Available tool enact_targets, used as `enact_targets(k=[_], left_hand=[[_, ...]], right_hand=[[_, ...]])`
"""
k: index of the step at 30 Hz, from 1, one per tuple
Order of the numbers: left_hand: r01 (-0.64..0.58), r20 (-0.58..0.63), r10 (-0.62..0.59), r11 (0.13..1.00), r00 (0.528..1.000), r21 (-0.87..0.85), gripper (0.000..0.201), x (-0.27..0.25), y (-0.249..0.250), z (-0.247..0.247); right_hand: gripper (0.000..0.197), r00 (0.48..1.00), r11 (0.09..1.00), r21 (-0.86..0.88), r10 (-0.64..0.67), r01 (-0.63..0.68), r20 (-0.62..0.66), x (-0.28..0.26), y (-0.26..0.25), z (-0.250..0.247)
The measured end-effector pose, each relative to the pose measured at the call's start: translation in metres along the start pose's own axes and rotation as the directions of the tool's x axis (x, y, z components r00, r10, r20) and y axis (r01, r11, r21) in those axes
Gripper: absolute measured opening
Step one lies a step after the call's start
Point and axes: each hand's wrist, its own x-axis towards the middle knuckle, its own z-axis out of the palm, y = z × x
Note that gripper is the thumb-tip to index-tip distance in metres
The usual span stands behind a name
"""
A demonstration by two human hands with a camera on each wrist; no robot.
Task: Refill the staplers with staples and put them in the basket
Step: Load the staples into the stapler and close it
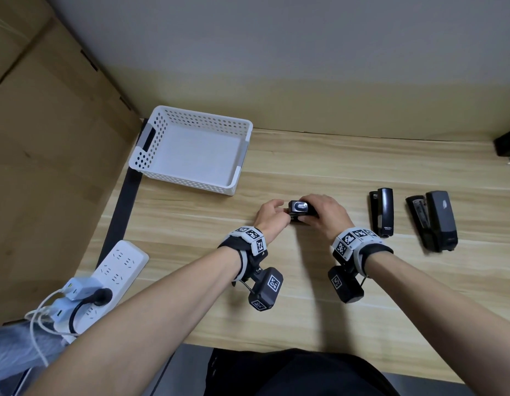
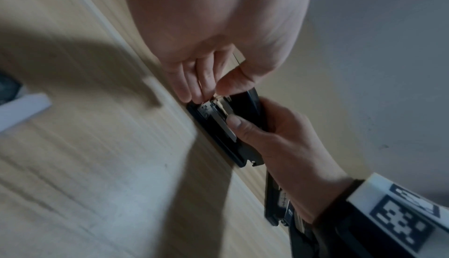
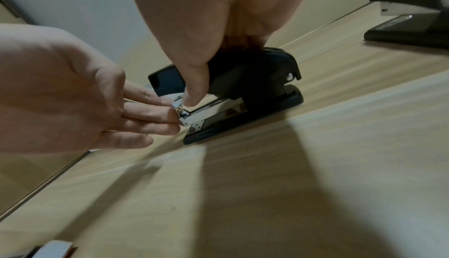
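Note:
A small black stapler (image 1: 300, 207) stands on the wooden table (image 1: 305, 295) with its top lifted off the metal magazine. My right hand (image 1: 319, 214) grips its black top from above, thumb on the near side (image 3: 196, 91). From the left, my left hand (image 1: 280, 216) meets the stapler's front end. In the left wrist view its thumb and fingertips (image 2: 194, 93) pinch at the magazine's metal tip; whether staples lie between them I cannot tell. The stapler (image 3: 255, 74) rests with its base flat on the table. The white perforated basket (image 1: 191, 184) is empty at the back left.
Two more black staplers (image 1: 382, 211) (image 1: 436, 221) lie to the right of my hands, both opened. A black object (image 1: 507, 144) sits at the far right edge. A white power strip (image 1: 116, 270) with plugs lies at the table's left front; cardboard (image 1: 48, 138) walls the left side.

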Motion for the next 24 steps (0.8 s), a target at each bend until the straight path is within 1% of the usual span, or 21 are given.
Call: enact_targets(k=[2,4,6,8,10,13,15,20,22,24], left_hand=[[0.005,-0.026,-0.005,1.000,1.000,0.006,0.067,0.000,0.001,-0.003],[0.015,-0.080,-0.015,1.000,0.997,-0.007,0.064,0.001,-0.002,-0.009],[0.033,-0.149,-0.040,0.998,0.988,-0.052,0.052,0.003,-0.007,-0.019],[0.050,-0.191,-0.073,0.991,0.979,-0.123,0.041,0.005,-0.013,-0.029],[0.048,-0.207,-0.083,0.984,0.975,-0.172,0.036,0.006,-0.018,-0.036],[0.043,-0.210,-0.082,0.982,0.974,-0.185,0.032,0.005,-0.021,-0.039],[0.045,-0.196,-0.084,0.980,0.977,-0.192,0.032,0.004,-0.020,-0.037],[0.068,-0.172,-0.109,0.970,0.979,-0.233,0.033,0.009,-0.021,-0.034],[0.089,-0.141,-0.127,0.965,0.982,-0.247,0.031,0.010,-0.020,-0.029],[0.092,-0.121,-0.126,0.963,0.985,-0.253,0.033,0.010,-0.018,-0.021]], right_hand=[[0.030,1.000,1.000,-0.026,0.010,-0.009,0.024,0.001,0.000,-0.003],[0.028,0.999,0.998,-0.058,0.014,-0.012,0.040,0.003,0.000,-0.005],[0.025,0.998,0.996,-0.088,0.024,-0.020,0.053,0.003,0.000,-0.006],[0.025,0.997,0.992,-0.124,0.037,-0.029,0.065,0.004,0.000,-0.005],[0.028,0.995,0.980,-0.195,0.041,-0.024,0.088,0.006,-0.001,-0.004],[0.032,0.990,0.960,-0.279,0.013,0.028,0.143,0.012,-0.004,-0.002],[0.033,0.988,0.968,-0.245,-0.011,0.049,0.154,0.014,-0.003,-0.001],[0.032,0.983,0.990,-0.073,-0.107,0.119,0.146,0.014,0.004,-0.003],[0.032,0.982,0.989,-0.029,-0.140,0.144,0.127,0.015,0.006,-0.003],[0.034,0.981,0.986,-0.007,-0.163,0.165,0.101,0.014,0.007,-0.002]])
